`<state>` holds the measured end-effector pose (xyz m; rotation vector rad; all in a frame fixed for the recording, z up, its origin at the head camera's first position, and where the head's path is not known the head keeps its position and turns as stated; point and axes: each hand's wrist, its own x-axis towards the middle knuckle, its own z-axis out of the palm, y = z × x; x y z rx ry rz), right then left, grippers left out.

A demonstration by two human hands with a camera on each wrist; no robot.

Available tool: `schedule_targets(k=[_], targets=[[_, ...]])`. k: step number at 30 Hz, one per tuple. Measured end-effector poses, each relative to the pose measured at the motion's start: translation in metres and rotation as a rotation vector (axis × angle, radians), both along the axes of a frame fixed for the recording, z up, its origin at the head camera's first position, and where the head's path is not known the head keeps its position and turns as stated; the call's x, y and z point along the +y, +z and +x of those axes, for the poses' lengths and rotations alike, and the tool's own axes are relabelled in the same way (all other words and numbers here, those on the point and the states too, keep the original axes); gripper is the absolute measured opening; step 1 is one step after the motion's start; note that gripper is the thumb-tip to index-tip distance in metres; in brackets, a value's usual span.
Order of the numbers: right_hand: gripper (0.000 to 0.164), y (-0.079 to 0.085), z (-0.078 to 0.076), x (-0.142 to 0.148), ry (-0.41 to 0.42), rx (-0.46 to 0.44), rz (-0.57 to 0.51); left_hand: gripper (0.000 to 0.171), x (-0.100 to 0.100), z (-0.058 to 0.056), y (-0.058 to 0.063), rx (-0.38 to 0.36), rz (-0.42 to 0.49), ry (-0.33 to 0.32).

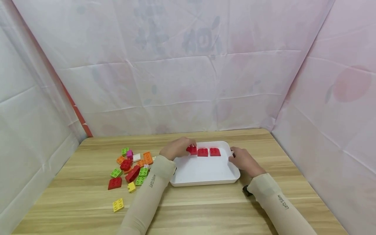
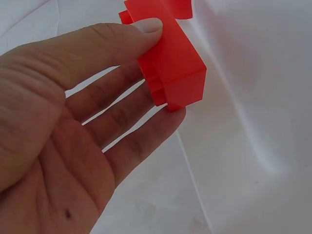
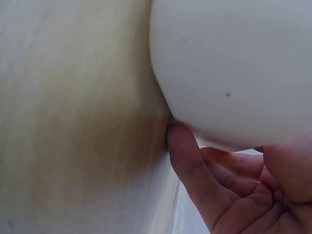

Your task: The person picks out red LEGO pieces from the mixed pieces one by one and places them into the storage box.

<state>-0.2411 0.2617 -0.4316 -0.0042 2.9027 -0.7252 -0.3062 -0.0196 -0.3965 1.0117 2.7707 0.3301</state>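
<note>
We see the left hand [image 1: 177, 148] at the far left corner of a white tray [image 1: 205, 173], its thumb and fingers pinching a red brick [image 2: 180, 61]. From the left wrist we make out the thumb on one face and fingertips against the other side, with the studs turned toward the palm. The held brick is over the tray's far left part; whether it touches the tray floor, we cannot tell.

Just right of it we find two more red pieces inside the tray, side by side near the far wall — a middle piece [image 1: 202, 152] and a right-hand piece [image 1: 215, 152], each with studs up. The right hand [image 1: 245, 160] grips the tray by its right edge, fingers bent at the rim.

The tray sits on a wood-grained counter [image 1: 202, 209]. To its left we count a loose scatter of bricks: a red slab [image 1: 115, 183], a long red block [image 1: 133, 173] lying tilted, a magenta brick [image 1: 130, 154], a white piece [image 1: 136, 158] and several green and orange ones. Nearer us, a yellow brick [image 1: 118, 205] lies apart from the rest. Pale lettered sleeves [image 1: 147, 199] cover both forearms — and pale printed cloth [image 1: 176, 81] hangs behind the counter.
</note>
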Motion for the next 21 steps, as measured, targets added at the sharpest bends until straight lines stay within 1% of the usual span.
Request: schedule_targets(k=[5, 11, 21], targets=[[0.049, 0.002, 0.001, -0.001, 0.005, 0.001, -0.004, 0.044, 0.000, -0.003, -0.006, -0.003, -0.012, -0.003], [0.050, 0.003, 0.001, -0.001, 0.009, 0.000, 0.001, 0.043, 0.000, -0.005, -0.011, -0.028, -0.010, 0.013], [0.050, 0.002, 0.001, -0.002, 0.010, 0.006, 0.007, 0.041, -0.002, -0.005, -0.014, -0.031, -0.036, 0.028]])
